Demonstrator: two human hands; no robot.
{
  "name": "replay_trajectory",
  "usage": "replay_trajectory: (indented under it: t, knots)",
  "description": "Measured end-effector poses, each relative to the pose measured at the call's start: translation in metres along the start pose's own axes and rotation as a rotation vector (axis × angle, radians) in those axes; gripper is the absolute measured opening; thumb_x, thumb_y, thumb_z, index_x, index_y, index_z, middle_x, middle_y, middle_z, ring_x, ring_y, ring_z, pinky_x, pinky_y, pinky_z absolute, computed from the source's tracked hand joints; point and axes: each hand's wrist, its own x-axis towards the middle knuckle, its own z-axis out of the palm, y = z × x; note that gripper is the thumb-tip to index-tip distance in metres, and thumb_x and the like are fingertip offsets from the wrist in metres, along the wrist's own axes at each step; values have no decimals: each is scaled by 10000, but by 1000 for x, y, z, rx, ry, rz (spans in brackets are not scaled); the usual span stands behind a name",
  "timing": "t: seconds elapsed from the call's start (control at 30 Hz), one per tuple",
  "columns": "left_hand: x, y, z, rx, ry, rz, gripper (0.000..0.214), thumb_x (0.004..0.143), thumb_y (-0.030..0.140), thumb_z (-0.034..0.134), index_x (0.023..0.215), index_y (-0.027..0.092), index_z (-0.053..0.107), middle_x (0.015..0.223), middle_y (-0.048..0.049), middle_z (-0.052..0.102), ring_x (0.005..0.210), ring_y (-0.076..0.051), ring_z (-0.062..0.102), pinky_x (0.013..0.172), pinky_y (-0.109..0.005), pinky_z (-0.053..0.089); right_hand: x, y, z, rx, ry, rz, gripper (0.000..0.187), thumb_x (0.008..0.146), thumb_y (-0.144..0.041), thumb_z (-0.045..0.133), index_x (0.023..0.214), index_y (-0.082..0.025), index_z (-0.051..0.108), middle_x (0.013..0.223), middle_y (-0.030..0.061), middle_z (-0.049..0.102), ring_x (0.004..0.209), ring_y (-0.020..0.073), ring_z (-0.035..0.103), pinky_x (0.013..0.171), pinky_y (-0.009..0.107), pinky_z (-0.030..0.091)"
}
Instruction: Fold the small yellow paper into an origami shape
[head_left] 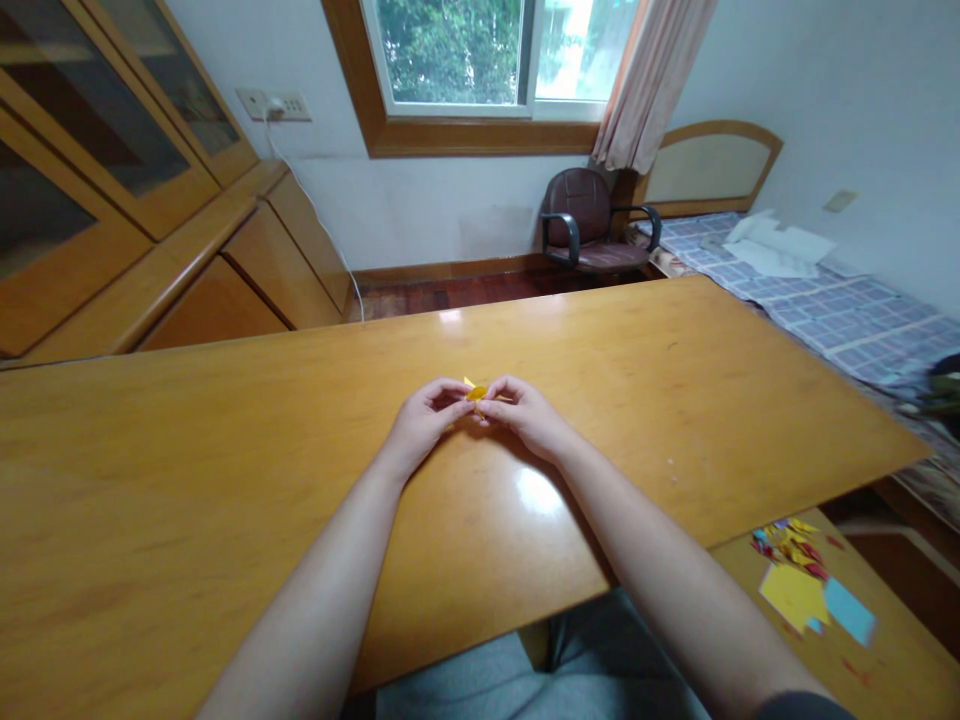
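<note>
A small piece of folded yellow paper (pixel 477 394) is pinched between both hands, just above the middle of the wooden table (pixel 225 480). My left hand (pixel 429 420) grips its left side with thumb and fingertips. From the other side my right hand (pixel 525 412) pinches it in the same way, and the two sets of fingertips nearly meet. One pale yellow corner sticks up at the back. The fingers hide most of the paper, so its full shape cannot be made out.
At lower right, a lower surface (pixel 892 690) carries yellow sheets (pixel 796 596), a light blue sheet (pixel 850 610) and a pile of small coloured folded papers (pixel 789 543). Beyond the table stand an armchair (pixel 581 215), a bed (pixel 840 310) and a wooden cabinet (pixel 247 250).
</note>
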Motion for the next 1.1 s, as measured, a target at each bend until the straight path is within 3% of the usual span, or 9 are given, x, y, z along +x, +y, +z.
replay_trajectory:
  t: [0.27,0.47,0.63,0.77,1.1]
  knots:
    - [-2,2,2,79,-14,37,260,740,331,752,938,182,672,940,-44,696,865,-168,642,825,-305,516,1,-3,-3,-117,84,-37,283,628,-334,825,759,-175,631,705,-16,662,622,107,567,598,234,444]
    - [-3,6,4,166,-9,31,286,768,348,721,996,190,652,964,-45,659,898,-171,621,813,-298,517,3,0,-6,-202,91,-90,227,669,-314,774,785,-179,633,761,-12,660,693,118,587,694,265,468]
    - [-5,8,5,250,5,107,326,772,337,709,1059,203,631,1115,-67,595,973,-178,607,828,-298,523,6,8,-10,-483,94,-216,119,728,-261,688,805,-176,654,789,6,660,724,135,587,710,278,457]
    - [-5,7,2,301,-18,158,210,828,312,647,1003,197,655,1019,-51,609,960,-171,609,859,-294,506,6,7,-10,-700,103,-349,88,777,-230,639,843,-185,677,834,27,669,792,161,603,753,299,466]
    - [-4,9,6,106,33,106,257,750,320,723,958,183,660,996,-53,646,960,-185,616,893,-324,514,4,2,-7,-720,121,-434,79,805,-271,692,855,-211,705,827,20,661,764,158,600,708,288,454]
